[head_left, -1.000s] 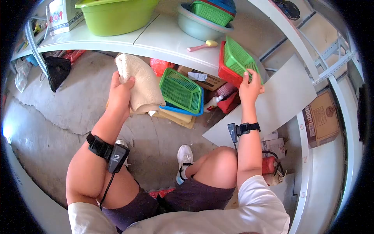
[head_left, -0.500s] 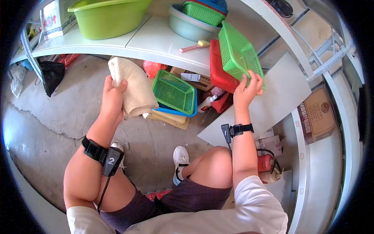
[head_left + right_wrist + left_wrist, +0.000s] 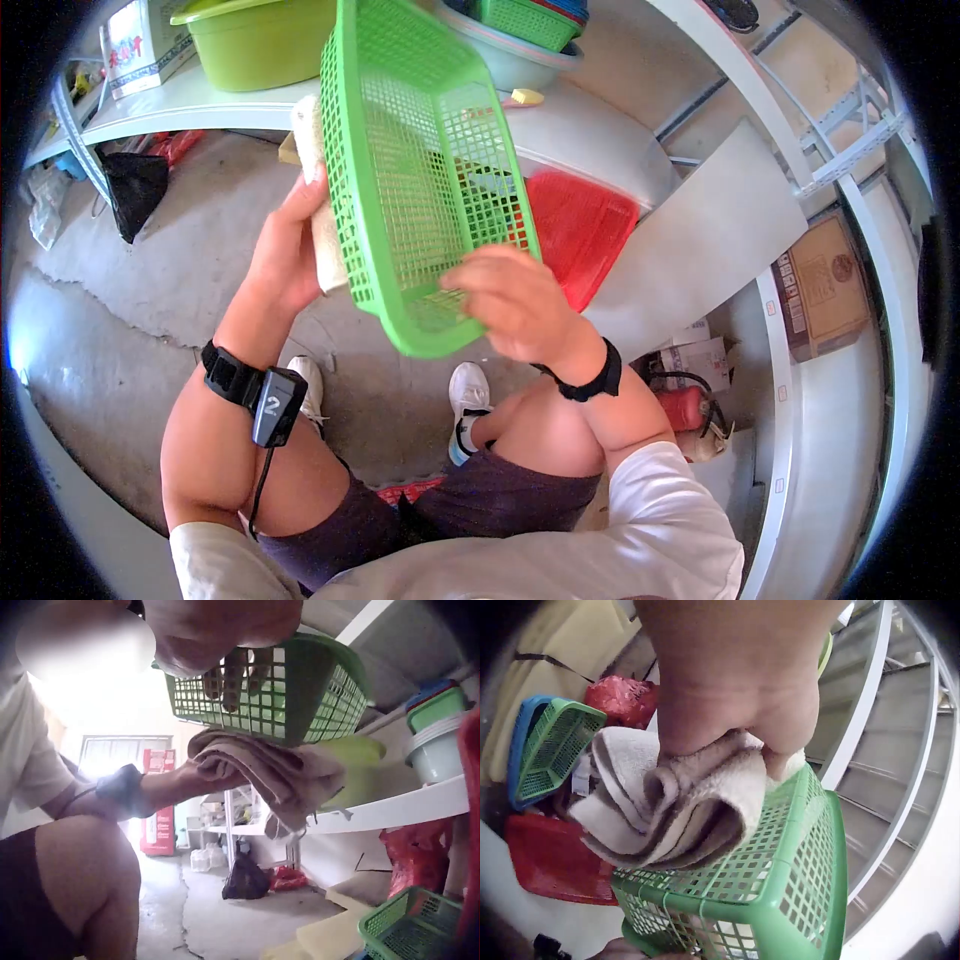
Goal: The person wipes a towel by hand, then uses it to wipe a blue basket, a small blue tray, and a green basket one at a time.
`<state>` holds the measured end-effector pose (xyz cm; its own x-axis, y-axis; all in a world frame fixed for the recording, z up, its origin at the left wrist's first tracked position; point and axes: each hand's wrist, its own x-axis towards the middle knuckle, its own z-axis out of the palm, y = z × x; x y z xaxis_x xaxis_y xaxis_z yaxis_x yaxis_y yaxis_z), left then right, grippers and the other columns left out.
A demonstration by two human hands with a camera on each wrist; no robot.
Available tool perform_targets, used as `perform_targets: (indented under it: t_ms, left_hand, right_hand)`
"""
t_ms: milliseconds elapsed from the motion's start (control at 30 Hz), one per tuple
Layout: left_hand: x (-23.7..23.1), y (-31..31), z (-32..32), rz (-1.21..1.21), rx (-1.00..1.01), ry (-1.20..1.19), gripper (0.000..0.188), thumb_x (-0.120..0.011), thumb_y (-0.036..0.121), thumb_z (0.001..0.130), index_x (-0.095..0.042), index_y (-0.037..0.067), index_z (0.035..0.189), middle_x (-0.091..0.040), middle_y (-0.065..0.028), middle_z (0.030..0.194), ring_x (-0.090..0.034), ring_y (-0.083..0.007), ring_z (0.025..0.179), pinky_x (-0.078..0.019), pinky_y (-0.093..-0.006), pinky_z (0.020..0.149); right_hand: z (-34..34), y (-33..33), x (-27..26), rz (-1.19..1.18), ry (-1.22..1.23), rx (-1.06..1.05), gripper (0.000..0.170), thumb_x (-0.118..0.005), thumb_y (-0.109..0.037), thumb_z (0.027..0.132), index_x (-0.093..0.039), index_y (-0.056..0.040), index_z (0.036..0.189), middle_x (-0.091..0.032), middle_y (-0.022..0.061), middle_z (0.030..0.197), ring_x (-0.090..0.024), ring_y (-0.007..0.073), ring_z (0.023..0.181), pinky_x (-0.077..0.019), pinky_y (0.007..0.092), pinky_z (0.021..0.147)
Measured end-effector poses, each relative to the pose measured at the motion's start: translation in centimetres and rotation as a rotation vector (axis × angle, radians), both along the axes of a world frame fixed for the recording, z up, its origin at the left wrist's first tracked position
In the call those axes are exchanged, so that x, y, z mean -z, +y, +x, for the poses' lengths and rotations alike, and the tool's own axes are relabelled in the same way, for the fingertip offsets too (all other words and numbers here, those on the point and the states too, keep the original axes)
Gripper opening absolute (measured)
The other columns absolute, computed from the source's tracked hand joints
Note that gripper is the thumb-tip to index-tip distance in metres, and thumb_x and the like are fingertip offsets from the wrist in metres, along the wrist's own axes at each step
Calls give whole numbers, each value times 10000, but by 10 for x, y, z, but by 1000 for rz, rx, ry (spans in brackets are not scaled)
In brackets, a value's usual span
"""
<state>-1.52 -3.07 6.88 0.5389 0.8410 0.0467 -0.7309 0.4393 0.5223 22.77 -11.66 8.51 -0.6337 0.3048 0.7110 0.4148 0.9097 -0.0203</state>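
Note:
A green plastic mesh basket (image 3: 430, 335) is held up, tilted, in front of me. At its near end my right hand (image 3: 530, 310) grips the rim, and its fingers show through the mesh in the right wrist view. My left hand (image 3: 280, 255) holds a folded beige towel (image 3: 675, 806) against the basket's outer side. Much of the towel is hidden behind the basket in the head view, while its folded layers show in the left wrist view. Beyond my right hand is a red plastic basket (image 3: 580, 235), near the shelf edge.
On the white shelf (image 3: 225, 118) stand a large lime-green tub (image 3: 260, 50), a pale basin (image 3: 510, 60) with stacked baskets, and a pink-handled brush (image 3: 525, 98). Below it lie another green basket (image 3: 412, 922) and a red bag (image 3: 622, 701). A fire extinguisher (image 3: 685, 408) stands at right.
My right hand has drawn the green basket away from the red one, leftward and closer, up to the towel. The red basket now sits apart, tilted differently. My left hand still holds the towel.

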Motion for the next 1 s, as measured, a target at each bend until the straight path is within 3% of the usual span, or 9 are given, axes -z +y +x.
perform_targets:
  t_ms: [167,267,400,500,567,667,800,1000]
  left_hand:
    - [4,-7,-1,169,95,226,362,-470,158,982,-463,34,1321,-596,-93,1215,-609,-184,1066,-525,-350,911]
    - [6,-12,2,71,99,380,356,-453,194,997,-473,24,1309,-599,-91,1208,-616,-179,1041,-528,-345,896]
    - [6,-19,3,114,42,254,387,-429,272,1011,-491,25,1302,-602,-98,1203,-621,-189,1021,-529,-345,887]
    - [20,-1,-3,62,62,152,413,-416,299,1015,-502,8,1294,-611,-111,1183,-624,-205,1010,-531,-351,885]
    - [46,19,-7,86,55,132,418,-416,301,1015,-511,-7,1281,-620,-118,1163,-626,-217,1003,-534,-354,881]
    - [46,24,-8,104,18,44,419,-410,298,1017,-526,-30,1251,-630,-124,1139,-630,-223,994,-535,-359,879]
    - [45,31,-10,114,-94,199,436,-409,320,1018,-485,2,1307,-599,-122,1210,-605,-226,1052,-513,-370,919]
    - [36,22,-5,68,-80,221,450,-410,334,1019,-453,32,1349,-575,-116,1260,-586,-230,1094,-499,-377,944]
  right_hand:
    - [-9,-6,-1,6,-81,-6,295,-647,-114,756,-573,-57,1036,-636,117,1028,-648,256,736,-532,344,605]
    - [-11,-7,6,-22,-41,31,291,-636,-119,765,-589,-71,1048,-644,100,1002,-645,237,704,-520,332,574]
    - [-15,-11,7,-48,-92,49,273,-635,-121,770,-619,-104,1042,-652,70,947,-640,224,683,-510,330,553]
    - [-21,-15,7,-80,-136,34,153,-649,-86,766,-638,-60,917,-675,81,926,-679,244,757,-539,318,607]
    - [-22,-13,12,-81,-156,23,174,-642,-77,769,-639,-67,942,-672,76,927,-678,239,758,-539,322,609]
    - [-19,-8,14,-108,-165,6,214,-640,-64,766,-634,-70,980,-670,69,929,-676,238,760,-540,330,613]
    - [-20,-1,26,-83,-77,-33,248,-635,-111,784,-614,-128,1030,-626,45,870,-630,224,643,-511,329,520]
    - [-20,-2,30,-82,-55,-31,258,-639,-100,781,-611,-117,1037,-634,53,888,-647,242,679,-526,333,546]
